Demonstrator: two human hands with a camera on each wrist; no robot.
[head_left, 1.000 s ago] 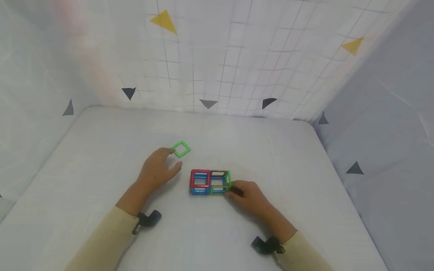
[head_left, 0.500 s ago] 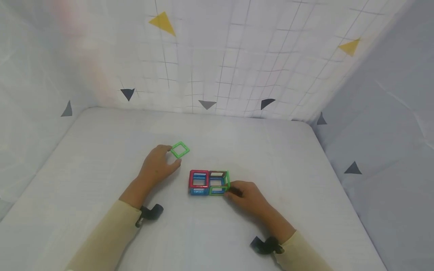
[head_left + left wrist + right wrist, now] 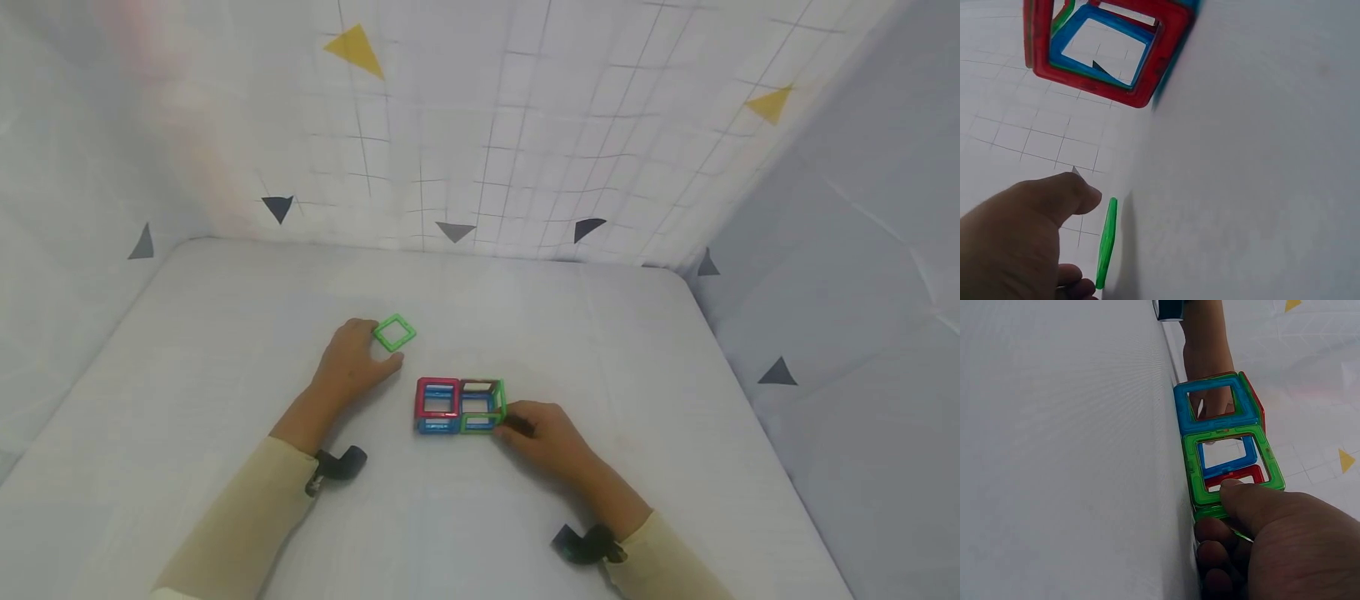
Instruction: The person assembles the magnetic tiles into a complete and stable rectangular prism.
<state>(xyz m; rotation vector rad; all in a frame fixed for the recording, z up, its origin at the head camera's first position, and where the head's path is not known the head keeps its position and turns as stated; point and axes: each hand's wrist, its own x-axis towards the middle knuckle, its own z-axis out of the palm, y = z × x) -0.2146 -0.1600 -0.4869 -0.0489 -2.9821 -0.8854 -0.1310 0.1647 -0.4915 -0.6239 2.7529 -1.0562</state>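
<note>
On the white table, a two-cube build of see-through magnetic tiles (image 3: 460,414) has a red top at left, with blue and green sides; the right cube's top appears open. My right hand (image 3: 551,437) pinches its green right end, the thumb on the green face (image 3: 1193,464) in the right wrist view and the fingers curled behind. Beyond the build, to the left, a loose green square magnetic tile (image 3: 387,347) lies flat. My left hand (image 3: 348,362) is beside it, forefinger at its left edge and thumb held apart. Whether the forefinger touches it, I cannot tell.
White sheets with grid lines and yellow and dark triangles form the back wall (image 3: 465,125). Another sheet wall (image 3: 847,250) rises along the table's right side. Both wrists carry black cameras, the left camera (image 3: 343,463) lying close over the table.
My left forefinger has drawn back from over the loose green tile to its left edge. The right hand keeps its hold on the build, and the whole view has shifted slightly.
</note>
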